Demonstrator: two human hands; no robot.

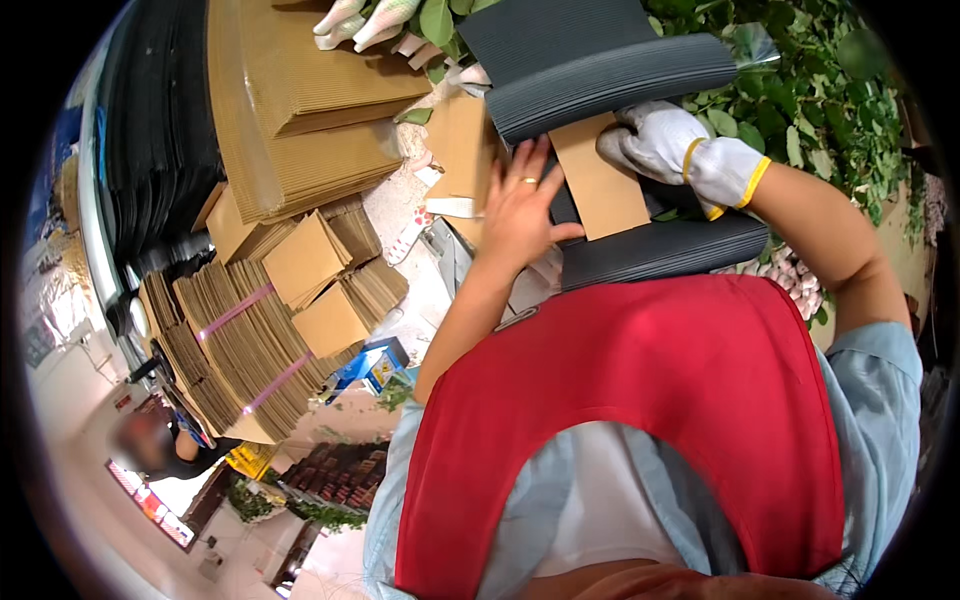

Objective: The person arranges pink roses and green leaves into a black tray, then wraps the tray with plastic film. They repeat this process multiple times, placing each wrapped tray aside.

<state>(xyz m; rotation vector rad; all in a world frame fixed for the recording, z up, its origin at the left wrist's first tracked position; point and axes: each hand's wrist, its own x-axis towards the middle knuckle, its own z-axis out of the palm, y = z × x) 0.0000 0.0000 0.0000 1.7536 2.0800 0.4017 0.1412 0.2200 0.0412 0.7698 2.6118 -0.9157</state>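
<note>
A flat piece of tan cardboard (600, 185) lies on dark grey corrugated sheets, between a thick upper stack (610, 85) and a lower one (660, 245). My left hand (522, 212), bare with a ring, rests open along the cardboard's left side. Its fingers are spread; the thumb reaches to the cardboard's lower left corner. At the cardboard's upper right edge is my right hand (665, 148), in a white glove with yellow trim. Its fingers are curled onto that edge, and the fingertips are partly hidden.
Brown corrugated stacks (320, 130) stand at the left, beside black sheets (160, 120). Nearer are bundled cardboard pieces (245, 345) with pink straps and a blue box (370, 368). Leafy stems (810, 110) fill the right; white-wrapped flowers (375, 20) lie at the top. Another person (165, 440) is farther off.
</note>
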